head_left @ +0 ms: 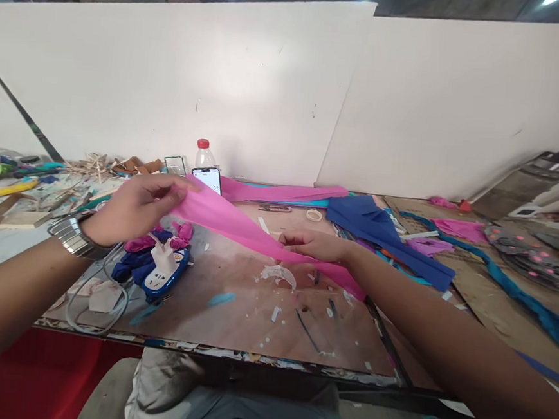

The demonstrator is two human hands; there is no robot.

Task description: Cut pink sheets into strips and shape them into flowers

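Observation:
A long strip of bright pink fabric (pixel 234 222) stretches between my hands above the brown-covered table. My left hand (pixel 142 205), with a metal watch at the wrist, pinches the strip's upper left end. Farther along it, my right hand (pixel 313 246) has its fingers closed on the lower edge. Past that hand the strip hangs down to the right, toward the table. Below the strip lies a scrap of clear, crumpled film (pixel 279 275). Another pink strip (pixel 285 192) lies flat at the back of the table.
A blue-and-white power strip (pixel 165 278) with a plugged-in charger sits at left beside dark blue and magenta cloth. A phone (pixel 207 179) leans on a red-capped bottle (pixel 203 154). Snips (pixel 275 208), a tape ring (pixel 314 215) and folded navy fabric (pixel 379 227) lie toward the back.

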